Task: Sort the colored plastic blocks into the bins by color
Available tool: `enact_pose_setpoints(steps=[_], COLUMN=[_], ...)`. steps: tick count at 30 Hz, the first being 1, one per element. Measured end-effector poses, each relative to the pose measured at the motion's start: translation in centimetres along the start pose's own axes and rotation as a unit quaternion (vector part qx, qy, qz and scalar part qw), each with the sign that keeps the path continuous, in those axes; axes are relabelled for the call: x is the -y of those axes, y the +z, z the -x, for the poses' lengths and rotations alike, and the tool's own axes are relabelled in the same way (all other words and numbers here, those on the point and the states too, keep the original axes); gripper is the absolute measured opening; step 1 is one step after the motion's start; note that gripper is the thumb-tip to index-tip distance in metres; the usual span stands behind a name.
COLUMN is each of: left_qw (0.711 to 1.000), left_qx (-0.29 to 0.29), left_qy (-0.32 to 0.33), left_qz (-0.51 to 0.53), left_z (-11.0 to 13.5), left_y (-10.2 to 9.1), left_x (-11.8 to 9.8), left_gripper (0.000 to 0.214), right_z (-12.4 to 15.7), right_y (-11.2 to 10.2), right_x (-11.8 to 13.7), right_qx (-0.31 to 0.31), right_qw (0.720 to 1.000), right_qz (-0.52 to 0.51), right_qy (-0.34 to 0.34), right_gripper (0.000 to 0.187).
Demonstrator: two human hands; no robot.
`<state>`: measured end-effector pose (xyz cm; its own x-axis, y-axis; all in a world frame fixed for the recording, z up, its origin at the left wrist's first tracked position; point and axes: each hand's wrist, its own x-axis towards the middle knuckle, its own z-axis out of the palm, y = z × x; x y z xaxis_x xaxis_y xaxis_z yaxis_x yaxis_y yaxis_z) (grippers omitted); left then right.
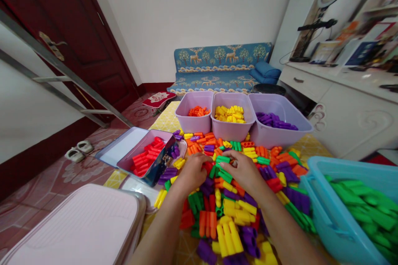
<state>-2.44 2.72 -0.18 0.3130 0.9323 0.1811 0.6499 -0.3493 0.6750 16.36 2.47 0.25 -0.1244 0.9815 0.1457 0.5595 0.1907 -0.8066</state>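
Observation:
A heap of plastic tube blocks [236, 190] in red, orange, yellow, green and purple covers the table. My left hand [192, 172] rests on the heap with fingers curled over red and green pieces; what it grips is hidden. My right hand [244, 170] lies just right of it, fingers bent, pinching a green block [222, 159] at its fingertips. Both hands meet near the middle of the heap.
Three lilac tubs at the back hold orange [193, 121], yellow [230, 126] and purple [280, 128] blocks. A blue tin [155, 161] with red blocks sits left. A blue basket [314, 203] of green blocks stands right. A pink lidded box [77, 223] lies front left.

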Motion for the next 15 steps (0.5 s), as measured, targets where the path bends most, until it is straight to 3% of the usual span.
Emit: enact_pose_setpoints(steps=[4,7,9,11,15], left_qw=[0.994,0.987,0.957,0.931,0.917], left_qx=[-0.037,-0.149,-0.206,-0.215,-0.187], left_qy=[0.03,-0.008,-0.072,-0.129,-0.176], left_qz=[0.094,-0.06,-0.189,-0.264,-0.305], left_z=[-0.3,-0.3,-0.1,0.1,0.2], left_y=[-0.3,-1.1,-1.4,-1.5,-1.1], left_x=[-0.5,-1.3,-1.4,-1.2,-0.4], left_gripper=[0.045,0.037,0.036,0.038,0.039], right_z=[-0.1,-0.1,0.0,0.0,0.0], right_y=[-0.2,-0.3,-0.3,-0.3,-0.1], right_x=[-0.1,-0.1,0.0,0.1,-0.2], right_qx=[-0.001,0.002,0.004,0.002,-0.003], right_qw=[1.0,1.0,1.0,1.0,1.0], right_qz=[-0.001,0.002,0.008,0.017,0.027], right_qy=[-0.006,-0.011,-0.011,-0.007,-0.003], right_gripper=[0.029,0.028,0.027,0.027,0.028])
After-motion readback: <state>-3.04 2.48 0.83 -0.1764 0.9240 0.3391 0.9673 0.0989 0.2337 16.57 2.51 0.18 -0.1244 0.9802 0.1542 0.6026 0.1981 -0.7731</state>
